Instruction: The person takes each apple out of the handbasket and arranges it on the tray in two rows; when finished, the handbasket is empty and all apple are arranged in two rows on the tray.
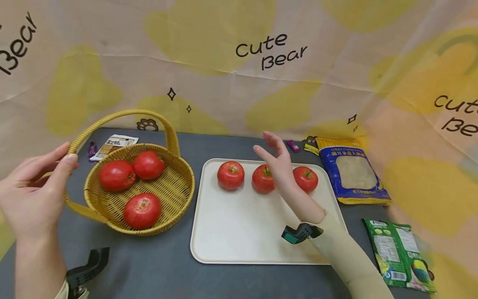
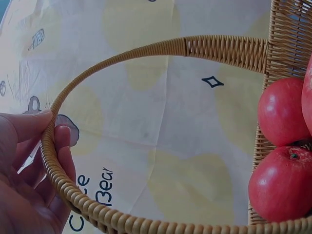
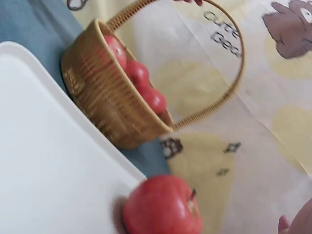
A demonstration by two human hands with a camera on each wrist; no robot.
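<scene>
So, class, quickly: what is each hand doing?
Left hand: grips the basket handle.
Right hand: open, holding nothing, above the tray.

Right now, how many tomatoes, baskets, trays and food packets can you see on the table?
Tomatoes: 6, three in the basket, three on the tray
Baskets: 1
Trays: 1
Big food packets: 2
Total: 10

You have a woven yellow basket [image 1: 175,187] tilted toward the tray, its arched handle [image 1: 112,118] pinched at your left, holding three red tomatoes [image 1: 142,210], while three more tomatoes [image 1: 230,175] sit in a row on the white tray [image 1: 239,224].
</scene>
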